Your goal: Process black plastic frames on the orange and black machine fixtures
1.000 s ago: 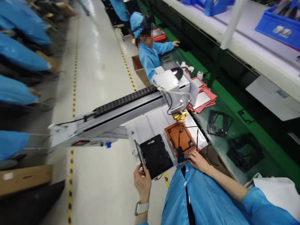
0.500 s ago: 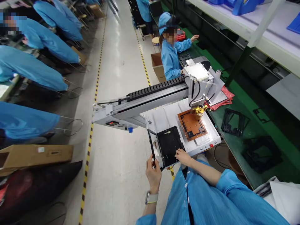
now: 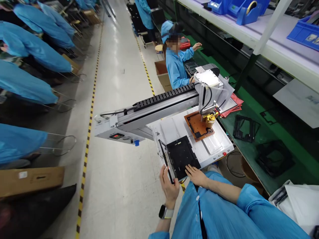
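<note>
My left hand [image 3: 169,186] has its fingers and thumb about the near end of a thin black frame [image 3: 163,152]. The frame stands tilted along the left edge of a flat black panel [image 3: 181,154]. My right hand [image 3: 196,175] rests with outstretched fingers on the panel's near right corner. Beneath the panel is the white bed [image 3: 214,146] of a bench machine. Farther back on this bed lies an orange-brown fixture plate [image 3: 198,124] with a black frame in it, under the machine's yellow-tipped head [image 3: 210,118].
The machine's long grey arm [image 3: 161,109] crosses above the bed's far side. On the green bench [image 3: 251,156] at right lie black frames [image 3: 246,128] and red sheets [image 3: 233,106]. A co-worker [image 3: 175,63] sits beyond the machine. Blue bins [image 3: 302,38] stand on the shelf.
The thin frame has come closer to the panel's left edge, with my left hand moving right. My right hand's fingers have flattened on the panel. The orange-brown plate has slid back under the head.
</note>
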### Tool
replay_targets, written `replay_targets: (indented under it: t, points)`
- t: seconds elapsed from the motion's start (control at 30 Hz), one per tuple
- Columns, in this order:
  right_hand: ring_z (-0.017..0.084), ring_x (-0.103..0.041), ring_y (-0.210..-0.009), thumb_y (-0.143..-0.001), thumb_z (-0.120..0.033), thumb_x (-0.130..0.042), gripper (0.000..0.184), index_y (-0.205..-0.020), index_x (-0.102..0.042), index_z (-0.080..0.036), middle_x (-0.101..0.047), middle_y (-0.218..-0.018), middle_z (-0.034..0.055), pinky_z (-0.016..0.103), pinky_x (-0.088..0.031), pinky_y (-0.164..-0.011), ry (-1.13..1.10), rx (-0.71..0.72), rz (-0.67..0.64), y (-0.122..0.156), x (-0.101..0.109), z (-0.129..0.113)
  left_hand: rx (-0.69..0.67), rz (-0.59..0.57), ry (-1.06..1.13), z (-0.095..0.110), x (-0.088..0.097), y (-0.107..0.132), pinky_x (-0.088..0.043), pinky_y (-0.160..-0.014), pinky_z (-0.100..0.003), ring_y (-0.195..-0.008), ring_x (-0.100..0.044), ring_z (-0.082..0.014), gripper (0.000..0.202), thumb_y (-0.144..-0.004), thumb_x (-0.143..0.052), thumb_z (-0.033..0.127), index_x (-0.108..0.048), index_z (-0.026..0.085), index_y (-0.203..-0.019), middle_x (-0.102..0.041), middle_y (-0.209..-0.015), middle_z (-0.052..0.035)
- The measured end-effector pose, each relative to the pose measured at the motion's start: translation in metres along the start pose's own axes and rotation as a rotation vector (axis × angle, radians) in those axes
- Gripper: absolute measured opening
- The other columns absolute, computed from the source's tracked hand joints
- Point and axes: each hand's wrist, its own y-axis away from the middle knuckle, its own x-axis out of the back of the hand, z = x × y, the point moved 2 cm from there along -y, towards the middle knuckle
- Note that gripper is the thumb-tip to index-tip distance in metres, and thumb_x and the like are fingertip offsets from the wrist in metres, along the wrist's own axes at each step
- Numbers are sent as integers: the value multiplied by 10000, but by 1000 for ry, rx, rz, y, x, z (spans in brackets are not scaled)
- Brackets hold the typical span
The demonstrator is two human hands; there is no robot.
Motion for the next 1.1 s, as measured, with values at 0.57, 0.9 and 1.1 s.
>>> replay_targets:
  t: [0.57,0.9,1.1]
  points:
    - [290,-623,-1409,-1007,-118,-515,373,-1272,-776,-100,-793,-1276,166,436,-378,-1296,-153,-88,-38,25,13,21,-582,-767,-44,2,-118,-8,-398,-1342,-588,-1640,-386,-325,327,-946,-682,253,-668,179,-1264,-667,-1515,-146]
    - [271,-718,-1156,-1034,-229,-445,442,-1398,-689,-178,-752,-1303,163,398,-542,-1064,-532,-749,236,141,53,72,-437,-913,-59,5,-146,2,-367,-1354,-575,-1612,-430,-341,246,-952,-620,234,-681,227,-1190,-672,-1510,-123]
    - [274,-752,-890,-1062,-479,-349,474,-830,-668,-216,-763,-872,124,339,-554,-859,-551,-1456,353,233,54,127,-364,-946,-28,22,-151,9,-509,-1233,-519,-1322,-695,-357,297,-1030,-412,341,-708,338,-1037,-784,-1187,-56]
